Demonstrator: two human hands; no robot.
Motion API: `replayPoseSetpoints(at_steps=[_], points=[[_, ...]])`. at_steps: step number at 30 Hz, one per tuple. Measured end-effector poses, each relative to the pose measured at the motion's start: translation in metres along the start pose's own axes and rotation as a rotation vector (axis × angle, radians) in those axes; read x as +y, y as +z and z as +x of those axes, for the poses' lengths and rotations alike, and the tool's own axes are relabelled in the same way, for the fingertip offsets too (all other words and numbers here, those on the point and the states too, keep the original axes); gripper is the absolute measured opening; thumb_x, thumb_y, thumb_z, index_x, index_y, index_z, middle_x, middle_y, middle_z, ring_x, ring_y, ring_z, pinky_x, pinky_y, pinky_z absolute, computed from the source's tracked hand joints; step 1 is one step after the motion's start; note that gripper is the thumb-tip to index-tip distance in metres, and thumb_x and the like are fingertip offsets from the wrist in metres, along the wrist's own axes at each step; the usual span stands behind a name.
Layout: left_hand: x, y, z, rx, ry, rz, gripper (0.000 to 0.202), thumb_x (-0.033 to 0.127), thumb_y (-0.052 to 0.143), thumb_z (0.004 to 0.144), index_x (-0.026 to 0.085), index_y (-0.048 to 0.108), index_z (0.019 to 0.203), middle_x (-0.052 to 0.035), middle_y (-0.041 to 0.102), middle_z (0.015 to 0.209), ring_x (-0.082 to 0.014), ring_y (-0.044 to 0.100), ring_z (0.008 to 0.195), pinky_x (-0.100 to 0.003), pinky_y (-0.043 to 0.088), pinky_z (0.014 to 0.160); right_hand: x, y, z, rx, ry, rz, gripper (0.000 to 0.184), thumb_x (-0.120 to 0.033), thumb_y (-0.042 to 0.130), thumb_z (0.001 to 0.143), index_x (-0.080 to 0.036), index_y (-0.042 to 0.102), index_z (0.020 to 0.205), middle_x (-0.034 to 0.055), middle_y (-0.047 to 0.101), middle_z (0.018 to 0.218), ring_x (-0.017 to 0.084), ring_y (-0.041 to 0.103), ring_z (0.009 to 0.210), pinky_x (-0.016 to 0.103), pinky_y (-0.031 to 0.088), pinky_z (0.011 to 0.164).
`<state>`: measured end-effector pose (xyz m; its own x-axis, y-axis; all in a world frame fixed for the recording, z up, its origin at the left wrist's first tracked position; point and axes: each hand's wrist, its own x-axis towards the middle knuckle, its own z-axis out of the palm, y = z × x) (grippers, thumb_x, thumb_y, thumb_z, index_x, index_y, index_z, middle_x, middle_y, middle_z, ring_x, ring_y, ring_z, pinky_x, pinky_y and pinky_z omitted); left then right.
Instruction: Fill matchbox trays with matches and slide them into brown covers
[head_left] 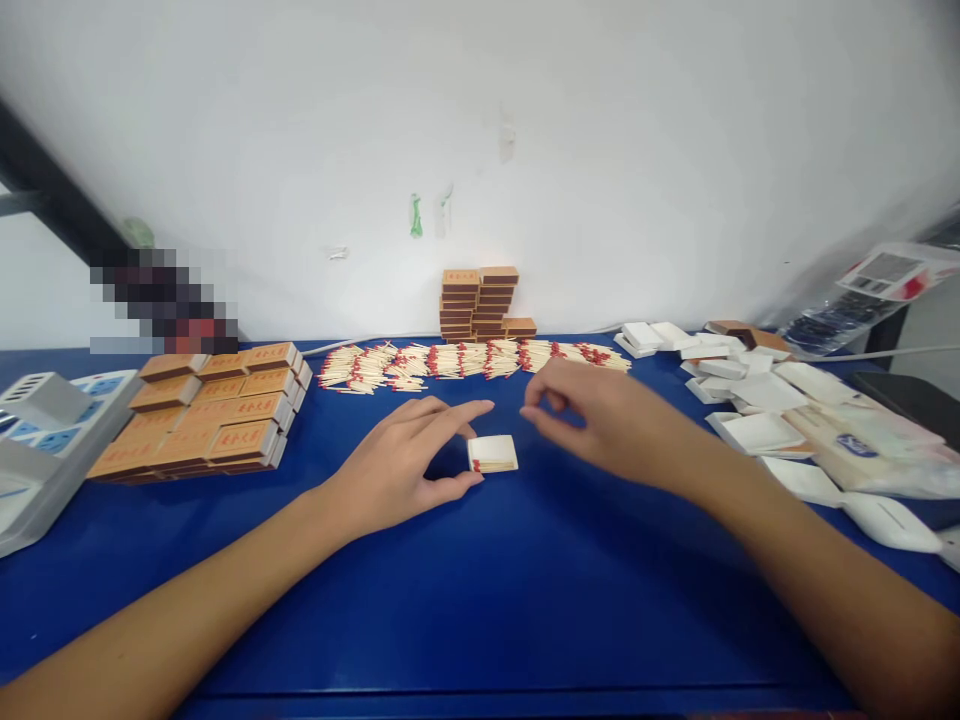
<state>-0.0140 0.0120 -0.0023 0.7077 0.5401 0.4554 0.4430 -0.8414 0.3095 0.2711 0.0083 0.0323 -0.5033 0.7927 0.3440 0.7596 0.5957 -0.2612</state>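
Note:
A small white matchbox tray (pixel 493 450) lies on the blue table with a few red-tipped matches along its near side. Around its left end is my left hand (pixel 405 460), the thumb at the near edge and a finger at the far corner, with the index finger stretched out above. My right hand (pixel 592 415) hovers right of the tray, in front of the matches, its thumb and index finger curled together in a pinch. Whatever may be between those fingertips is too small to see. Behind both hands runs a long row of loose matches (pixel 457 360).
Closed matchboxes (pixel 240 410) are stacked at the left beside a white power strip (pixel 64 460). More matchboxes (pixel 476 305) stand against the wall. White empty trays (pixel 765 390) lie heaped at the right, near a plastic packet (pixel 855 440) and a plastic-wrapped bundle (pixel 840 310).

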Motion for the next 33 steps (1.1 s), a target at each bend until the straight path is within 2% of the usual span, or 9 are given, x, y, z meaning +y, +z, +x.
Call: replayPoseSetpoints(at_steps=[3,6,8,10,17,26,30,33], points=[[0.0,0.0,-0.001,-0.022,-0.024,-0.002,0.065,0.029,0.076,0.098,0.028,0.046,0.156,-0.0035,0.077,0.119,-0.0238,0.067,0.106,-0.041,0.057,0.096,0.04,-0.022,-0.001,0.099,0.203,-0.168,0.013,-0.029,0.058,0.096,-0.023,0.07,0.094,0.0075,0.073,0.091,0.022,0.063,0.077,0.032,0.041,0.069],[-0.001,0.0,-0.001,-0.054,-0.057,-0.011,0.065,0.031,0.076,0.098,0.028,0.046,0.156,-0.0034,0.077,0.119,-0.0245,0.066,0.106,-0.041,0.057,0.094,0.083,-0.038,-0.007,-0.023,0.402,-0.26,0.013,-0.031,0.065,0.09,-0.023,0.074,0.085,0.0069,0.073,0.082,0.024,0.063,0.073,0.033,0.038,0.065],[-0.001,0.0,-0.001,-0.065,-0.067,-0.017,0.066,0.032,0.076,0.097,0.029,0.046,0.156,-0.003,0.077,0.119,-0.0247,0.066,0.108,-0.041,0.056,0.094,0.103,-0.041,-0.011,-0.115,0.443,-0.213,0.013,-0.03,0.067,0.089,-0.024,0.078,0.086,0.006,0.074,0.082,0.023,0.062,0.07,0.033,0.039,0.064],[0.0,-0.001,-0.001,-0.074,-0.075,-0.021,0.066,0.032,0.076,0.097,0.029,0.046,0.156,-0.0026,0.077,0.12,-0.0247,0.066,0.108,-0.041,0.056,0.095,0.112,-0.039,-0.012,-0.169,0.443,-0.158,0.015,-0.031,0.068,0.087,-0.024,0.08,0.089,0.0056,0.076,0.083,0.022,0.063,0.07,0.033,0.041,0.064],[-0.001,-0.001,-0.001,-0.095,-0.094,-0.026,0.066,0.031,0.077,0.097,0.027,0.047,0.156,-0.0027,0.076,0.12,-0.025,0.066,0.109,-0.043,0.055,0.097,0.11,-0.024,-0.007,-0.243,0.45,-0.102,0.017,-0.03,0.065,0.085,-0.021,0.08,0.083,0.0056,0.079,0.08,0.022,0.068,0.072,0.032,0.046,0.065],[-0.001,-0.002,-0.002,-0.098,-0.089,-0.037,0.066,0.031,0.076,0.097,0.026,0.046,0.156,-0.0035,0.077,0.121,-0.0257,0.066,0.11,-0.045,0.056,0.099,0.107,-0.026,-0.01,-0.289,0.479,-0.071,0.01,-0.029,0.065,0.083,-0.022,0.071,0.079,0.0036,0.078,0.08,0.021,0.068,0.072,0.03,0.046,0.065],[-0.002,-0.002,-0.003,-0.092,-0.085,-0.03,0.068,0.031,0.077,0.097,0.026,0.046,0.156,-0.003,0.077,0.12,-0.0257,0.066,0.11,-0.045,0.056,0.099,0.092,-0.031,-0.007,-0.244,0.47,-0.059,0.012,-0.03,0.067,0.085,-0.022,0.067,0.076,0.0034,0.074,0.075,0.02,0.064,0.067,0.03,0.043,0.062],[-0.002,0.0,-0.003,-0.059,-0.067,-0.03,0.069,0.03,0.078,0.096,0.026,0.045,0.156,-0.0024,0.077,0.119,-0.0256,0.067,0.111,-0.044,0.056,0.1,0.068,-0.027,-0.003,-0.165,0.327,0.036,0.015,-0.035,0.066,0.089,-0.022,0.069,0.083,0.004,0.073,0.077,0.019,0.062,0.068,0.03,0.043,0.062]])
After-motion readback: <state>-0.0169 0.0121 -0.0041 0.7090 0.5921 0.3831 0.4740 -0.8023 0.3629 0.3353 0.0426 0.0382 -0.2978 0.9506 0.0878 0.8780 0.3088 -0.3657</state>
